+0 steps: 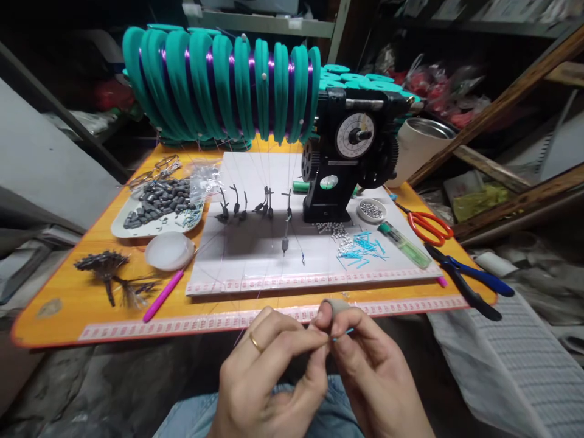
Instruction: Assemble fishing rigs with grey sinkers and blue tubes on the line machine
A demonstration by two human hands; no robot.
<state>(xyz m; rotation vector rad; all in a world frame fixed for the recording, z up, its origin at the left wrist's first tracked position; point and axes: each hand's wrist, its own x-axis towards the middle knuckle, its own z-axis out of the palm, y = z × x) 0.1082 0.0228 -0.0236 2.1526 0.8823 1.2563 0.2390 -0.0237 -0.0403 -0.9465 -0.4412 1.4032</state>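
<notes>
My left hand (278, 371), with a gold ring, has its thumb and index finger pinched together; what lies between them is too small to make out. Touching its fingertips, my right hand (369, 365) pinches a thin light-blue piece (350, 331) between thumb and index finger. A grey cover wraps one of the right fingers. Both hands are in front of the table edge, above the lap. Beyond them, dark weights (285, 244) and a small swivel (303, 259) hang on thin lines over a white board (255, 267). More blue pieces (362, 248) lie on the board.
Teal spools (223, 85) with purple line hang beside a black machine (327, 182). A tray (123, 230) of grey weights, a round lid (170, 250) and a pink pen (163, 296) are at left. Orange scissors (429, 227), dark pliers (469, 280) and a green tube (404, 244) lie right.
</notes>
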